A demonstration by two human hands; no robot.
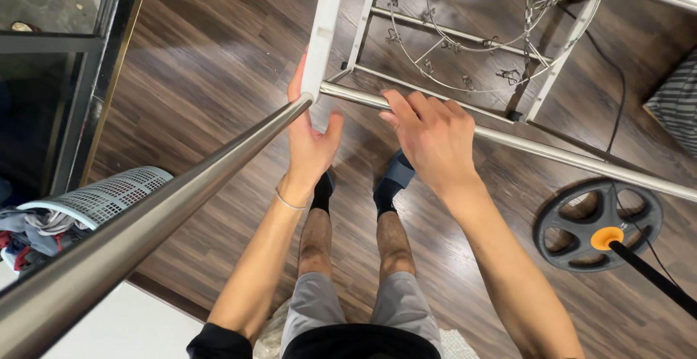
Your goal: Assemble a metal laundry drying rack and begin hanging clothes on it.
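Wood floor (pixel 218 61), laundry basket (pixel 109 196), round stand base (pixel 599 222)

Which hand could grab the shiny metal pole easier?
Probably the left hand: its open palm is right beside the end of the long shiny steel pole, while the right hand rests on the silver rack bar.

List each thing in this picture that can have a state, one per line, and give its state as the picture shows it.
left hand: open, palm against the white upright
right hand: open, fingers resting on the steel rail
white upright: standing, touched by the left hand
steel rail: horizontal, joined to the frame
round hanger: hanging by a chain, clips bare
laundry basket: holding clothes
weight plate: flat on the floor
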